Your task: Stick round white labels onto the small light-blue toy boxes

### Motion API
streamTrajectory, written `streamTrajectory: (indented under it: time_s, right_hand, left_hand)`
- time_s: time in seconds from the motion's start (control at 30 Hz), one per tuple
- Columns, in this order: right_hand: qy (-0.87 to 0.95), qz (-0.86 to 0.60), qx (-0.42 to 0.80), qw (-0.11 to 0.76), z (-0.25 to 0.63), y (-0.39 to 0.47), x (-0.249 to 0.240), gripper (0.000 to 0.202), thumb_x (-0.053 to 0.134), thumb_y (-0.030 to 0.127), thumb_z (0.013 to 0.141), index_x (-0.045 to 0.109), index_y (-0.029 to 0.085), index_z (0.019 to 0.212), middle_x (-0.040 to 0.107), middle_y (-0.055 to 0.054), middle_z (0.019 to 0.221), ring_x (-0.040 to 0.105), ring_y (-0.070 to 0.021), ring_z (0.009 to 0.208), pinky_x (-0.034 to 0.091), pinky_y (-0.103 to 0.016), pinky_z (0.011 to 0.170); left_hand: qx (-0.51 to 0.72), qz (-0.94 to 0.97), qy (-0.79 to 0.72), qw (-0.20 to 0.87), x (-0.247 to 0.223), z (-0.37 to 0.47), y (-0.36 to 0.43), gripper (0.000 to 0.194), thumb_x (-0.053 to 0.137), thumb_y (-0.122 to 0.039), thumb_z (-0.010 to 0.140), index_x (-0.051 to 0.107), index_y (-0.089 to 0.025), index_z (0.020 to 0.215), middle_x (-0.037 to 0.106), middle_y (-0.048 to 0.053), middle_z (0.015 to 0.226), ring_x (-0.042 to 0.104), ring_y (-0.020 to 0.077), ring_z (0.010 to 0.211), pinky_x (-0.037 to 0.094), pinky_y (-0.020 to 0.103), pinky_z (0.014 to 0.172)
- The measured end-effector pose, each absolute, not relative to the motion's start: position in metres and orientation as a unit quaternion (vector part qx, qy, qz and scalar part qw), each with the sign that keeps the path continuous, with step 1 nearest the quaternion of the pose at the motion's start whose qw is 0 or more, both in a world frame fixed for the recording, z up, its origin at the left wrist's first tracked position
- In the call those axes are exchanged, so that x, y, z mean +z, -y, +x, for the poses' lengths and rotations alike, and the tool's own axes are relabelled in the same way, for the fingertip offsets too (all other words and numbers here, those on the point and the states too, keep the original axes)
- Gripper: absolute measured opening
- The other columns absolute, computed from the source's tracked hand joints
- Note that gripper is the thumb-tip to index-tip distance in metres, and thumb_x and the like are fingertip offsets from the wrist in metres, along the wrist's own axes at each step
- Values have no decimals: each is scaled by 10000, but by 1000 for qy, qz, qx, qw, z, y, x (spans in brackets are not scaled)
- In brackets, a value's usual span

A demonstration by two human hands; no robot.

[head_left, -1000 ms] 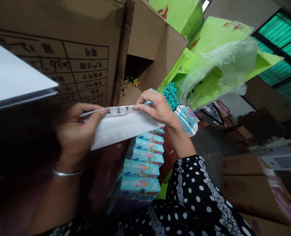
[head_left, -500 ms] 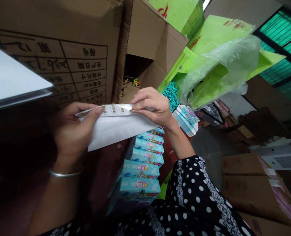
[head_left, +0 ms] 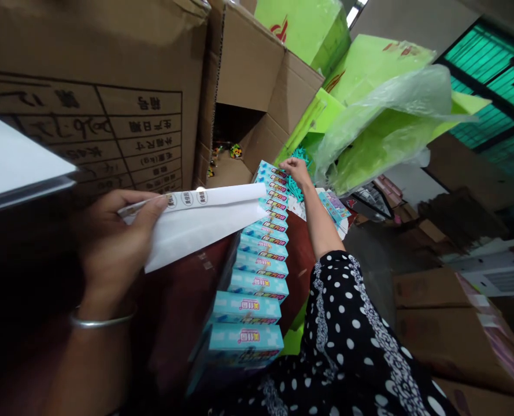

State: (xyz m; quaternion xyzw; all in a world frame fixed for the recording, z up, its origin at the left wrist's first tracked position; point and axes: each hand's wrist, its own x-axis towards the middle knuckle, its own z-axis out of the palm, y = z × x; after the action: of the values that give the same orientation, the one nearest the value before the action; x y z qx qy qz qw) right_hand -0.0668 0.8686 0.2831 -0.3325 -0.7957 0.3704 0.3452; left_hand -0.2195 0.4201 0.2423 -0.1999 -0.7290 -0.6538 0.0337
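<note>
My left hand [head_left: 120, 242] grips a white sheet of round stickers [head_left: 222, 196] by its left end, thumb on top. The sheet is bent over along its upper edge, where several clear round stickers with dark lettering show near the thumb. Below and to the right runs a long row of light blue printed boxes [head_left: 263, 264], standing close together. Over the far end of this row is my right hand [head_left: 298, 171], fingers pinched together close to the farthest boxes. Anything between those fingertips is too small to make out.
A large carton [head_left: 152, 52] with a printed table stands at the left. Beside it an open carton [head_left: 257, 75] contains small colourful pieces. Green bins [head_left: 321, 34], a clear plastic bag [head_left: 369, 115], turquoise sticks [head_left: 300, 155] and flat printed packaging [head_left: 335, 208] are farther right.
My right hand has left the sticker sheet's right end and moved away to the far end of the box row. My left hand still holds the sheet, slightly farther left.
</note>
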Motion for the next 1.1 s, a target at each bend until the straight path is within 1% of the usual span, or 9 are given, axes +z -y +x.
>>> streamTrajectory:
  time_s: [0.17, 0.3, 0.5, 0.7, 0.83, 0.9, 0.97, 1.03, 1.1]
  right_hand:
    - [792, -342, 394, 318, -64, -870, 264, 267, 918, 243, 715, 657, 191, 690, 725, -9, 678, 628, -145, 700, 531, -268, 736]
    - [787, -351, 401, 311, -65, -874, 260, 219, 882, 181, 723, 666, 182, 682, 719, -4, 668, 595, -129, 653, 498, -253, 681]
    - [787, -364, 387, 313, -71, -871, 254, 210, 841, 158, 759, 644, 188, 692, 692, 17, 637, 548, -124, 637, 471, -249, 656]
    - [803, -370, 354, 304, -71, -868, 251, 209, 807, 92, 721, 629, 197, 754, 681, 42, 681, 605, -143, 718, 518, -267, 755]
    - [815, -361, 310, 330, -69, -858, 266, 325, 807, 36, 688, 716, 176, 966, 764, -5, 923, 630, -151, 806, 543, -303, 888]
    - [826, -312, 289, 369, -72, -841, 282, 300, 800, 93, 772, 744, 175, 1055, 787, -44, 1036, 669, -164, 873, 552, -328, 963]
    - [849, -218, 289, 384, -77, -809, 299, 149, 779, 292, 923, 771, 184, 1026, 794, -59, 1038, 702, -179, 933, 562, -340, 987]
    - [880, -113, 307, 343, -82, -765, 317, 383, 698, 574, 1020, 795, 205, 987, 796, -50, 1006, 710, -180, 945, 574, -332, 947]
    - [912, -27, 313, 264, -86, -717, 333, 557, 645, 739, 1019, 813, 210, 972, 804, -47, 1010, 712, -172, 962, 571, -322, 944]
  left_hand:
    - [-640, -211, 738, 30, 239, -222, -420, 367, 787, -555, 788, 858, -225, 932, 840, 71, 924, 761, 272, 855, 510, 379, 776]
    - [-640, -220, 736, 14, 240, -220, -421, 372, 783, -565, 770, 850, -230, 918, 835, 67, 915, 749, 264, 856, 517, 377, 781]
    - [-645, -220, 732, 23, 244, -217, -423, 358, 777, -558, 751, 847, -235, 888, 837, 61, 893, 738, 254, 820, 527, 373, 755]
    - [-648, -219, 729, 20, 243, -221, -423, 342, 792, -534, 763, 853, -230, 907, 848, 68, 927, 754, 261, 850, 538, 385, 788]
    - [-652, -229, 723, 28, 238, -222, -422, 298, 804, -502, 799, 853, -231, 912, 850, 59, 935, 761, 255, 864, 543, 378, 796]
    - [-654, -243, 716, 33, 236, -222, -421, 275, 814, -486, 827, 855, -230, 919, 851, 50, 941, 766, 244, 874, 543, 364, 804]
    - [-659, -258, 705, 37, 236, -220, -421, 258, 820, -471, 839, 856, -227, 914, 850, 42, 929, 767, 233, 869, 544, 348, 802]
    - [-667, -267, 695, 36, 237, -217, -422, 246, 823, -459, 839, 854, -223, 904, 849, 39, 914, 767, 223, 861, 544, 334, 797]
    - [-674, -269, 687, 32, 239, -214, -423, 238, 823, -454, 840, 852, -224, 896, 849, 41, 908, 770, 217, 861, 545, 326, 800]
